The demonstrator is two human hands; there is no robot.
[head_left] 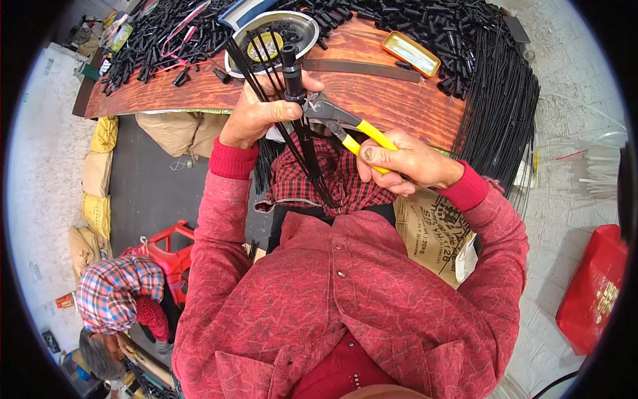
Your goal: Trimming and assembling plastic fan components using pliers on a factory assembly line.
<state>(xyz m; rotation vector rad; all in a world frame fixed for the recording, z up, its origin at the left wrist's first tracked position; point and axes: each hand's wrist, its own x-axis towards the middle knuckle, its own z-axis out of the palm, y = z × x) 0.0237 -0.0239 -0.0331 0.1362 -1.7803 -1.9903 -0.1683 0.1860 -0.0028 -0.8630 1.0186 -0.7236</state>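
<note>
My left hand (pixel 262 118) is closed around a black tubular fitting (pixel 291 74) with a bunch of thin black rods (pixel 307 159), which look like umbrella ribs. The rods stick up past my fingers and hang down toward my lap, and my thumb presses on the fitting's near side. In my right hand (pixel 415 163) are pliers (pixel 335 116) with yellow grips and a dark metal head. Their jaws touch or nearly touch the lower part of the fitting, beside my left thumb. What lies between the jaws is too small to make out.
Across the wood-grained table (pixel 372 96) lie heaps of black plastic fittings (pixel 159 46), a metal dish (pixel 311 30) and a gold-rimmed tin (pixel 412 54). Long black rods (pixel 502 100) hang over its right end. A brown sack (pixel 425 229) stands by my lap. Another person (pixel 119 292) is at lower left.
</note>
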